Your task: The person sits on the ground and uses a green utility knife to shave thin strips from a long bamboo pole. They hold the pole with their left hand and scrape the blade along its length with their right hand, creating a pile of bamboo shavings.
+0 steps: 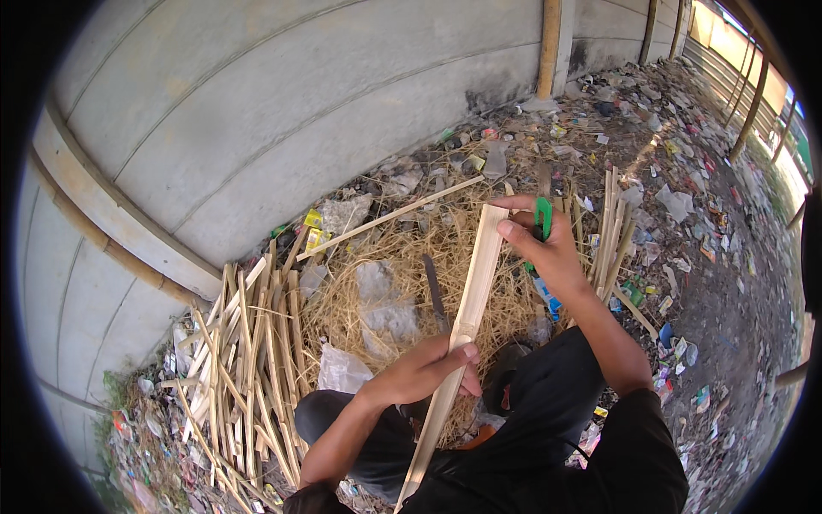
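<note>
bamboo slat (473, 287): long, stiff, light; hold mid-length
left hand (425, 370): closed around slat middle
right hand (543, 244): pinching green tool (543, 218) at slat top

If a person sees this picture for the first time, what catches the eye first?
In the middle, the left hand grips a long pale bamboo slat, while the right hand holds a green tool at its upper end. A pile of split bamboo strips lies to the left, by the grey wall.
</note>
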Demonstrator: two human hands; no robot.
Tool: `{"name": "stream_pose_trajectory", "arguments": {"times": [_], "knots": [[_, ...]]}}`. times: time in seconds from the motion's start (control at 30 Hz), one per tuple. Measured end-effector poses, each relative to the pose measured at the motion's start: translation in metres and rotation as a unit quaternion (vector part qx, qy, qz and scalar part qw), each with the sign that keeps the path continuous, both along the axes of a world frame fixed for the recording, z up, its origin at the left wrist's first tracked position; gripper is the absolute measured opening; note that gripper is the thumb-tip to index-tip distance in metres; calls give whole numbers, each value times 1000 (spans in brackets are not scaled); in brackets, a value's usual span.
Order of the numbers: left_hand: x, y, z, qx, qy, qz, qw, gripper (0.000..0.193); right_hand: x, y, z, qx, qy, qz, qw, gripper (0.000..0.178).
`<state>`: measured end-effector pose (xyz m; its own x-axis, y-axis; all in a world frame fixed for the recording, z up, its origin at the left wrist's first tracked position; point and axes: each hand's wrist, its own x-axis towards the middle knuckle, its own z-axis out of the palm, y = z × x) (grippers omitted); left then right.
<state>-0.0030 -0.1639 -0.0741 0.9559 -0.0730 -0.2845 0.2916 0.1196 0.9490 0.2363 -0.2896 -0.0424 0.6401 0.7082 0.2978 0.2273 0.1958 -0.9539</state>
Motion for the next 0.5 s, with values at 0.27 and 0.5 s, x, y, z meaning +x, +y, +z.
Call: {"name": "stream_pose_trajectory", "arguments": {"times": [0.27, 0.5], "knots": [[9, -7, -22, -81, -83, 58, 992, 41, 8, 3, -12, 37, -7, 11, 999, 31], [-1, -13, -19, -127, -49, 193, 972, 64, -10, -12, -21, -62, -275, 34, 959, 25]]}}
